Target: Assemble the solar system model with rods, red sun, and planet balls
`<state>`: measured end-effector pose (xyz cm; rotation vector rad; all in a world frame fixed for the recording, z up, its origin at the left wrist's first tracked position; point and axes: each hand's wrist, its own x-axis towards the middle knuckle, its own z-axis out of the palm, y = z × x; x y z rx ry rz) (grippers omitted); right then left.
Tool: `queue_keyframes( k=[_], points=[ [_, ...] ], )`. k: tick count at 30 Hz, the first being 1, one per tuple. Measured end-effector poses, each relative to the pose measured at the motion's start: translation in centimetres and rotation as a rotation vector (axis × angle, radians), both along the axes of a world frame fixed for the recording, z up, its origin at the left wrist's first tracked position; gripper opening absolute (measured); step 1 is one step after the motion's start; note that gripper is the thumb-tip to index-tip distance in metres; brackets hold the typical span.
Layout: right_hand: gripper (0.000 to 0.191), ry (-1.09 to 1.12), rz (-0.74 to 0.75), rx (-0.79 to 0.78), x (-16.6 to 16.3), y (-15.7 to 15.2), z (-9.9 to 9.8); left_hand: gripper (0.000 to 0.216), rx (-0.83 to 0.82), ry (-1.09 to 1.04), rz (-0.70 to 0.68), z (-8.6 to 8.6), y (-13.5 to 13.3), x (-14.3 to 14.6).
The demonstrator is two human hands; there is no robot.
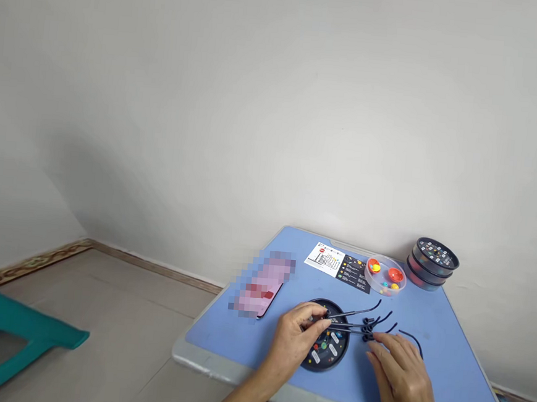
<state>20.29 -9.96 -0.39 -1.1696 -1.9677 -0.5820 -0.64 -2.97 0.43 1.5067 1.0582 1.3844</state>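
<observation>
My left hand [295,336] is closed in a pinch around the ends of several thin black rods [349,325] with hooked tips. Beneath those fingers lies a round black disc [326,348] printed with coloured planets and white labels, partly covered by the hand. To the right, a small black clip piece [368,328] sits across the rods. The fingertips of my right hand [404,373] are closed at this clip's edge; the exact grip is partly hidden. Another curved black rod [413,338] shows just beyond the right hand's knuckles.
On the blue table [221,333], a phone [264,287], partly pixelated, lies left. A printed leaflet [338,266] and a clear round tray [385,287] with orange cups and small balls are behind. Stacked round containers [432,263] stand back right. A green stool [21,324] is at left.
</observation>
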Motion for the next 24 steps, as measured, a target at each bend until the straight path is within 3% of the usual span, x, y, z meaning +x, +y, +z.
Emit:
queue_keyframes(
  k=[9, 15, 24],
  points=[
    [0.022, -0.015, 0.055, -0.058, -3.6, 2.6, 1.0, 0.012, 0.031, -0.015, -0.034, 2.4, -0.2, 0.3],
    [0.025, -0.045, 0.093, -0.242, -5.2, 4.8, 1.8, 0.018, -0.08, -0.142, -0.009, 1.6, -0.6, 0.1],
    [0.027, 0.001, 0.138, -0.305, -4.7, 5.1, 2.1, 0.023, -0.151, -0.205, 0.053, 0.6, -1.2, -0.3]
  ],
)
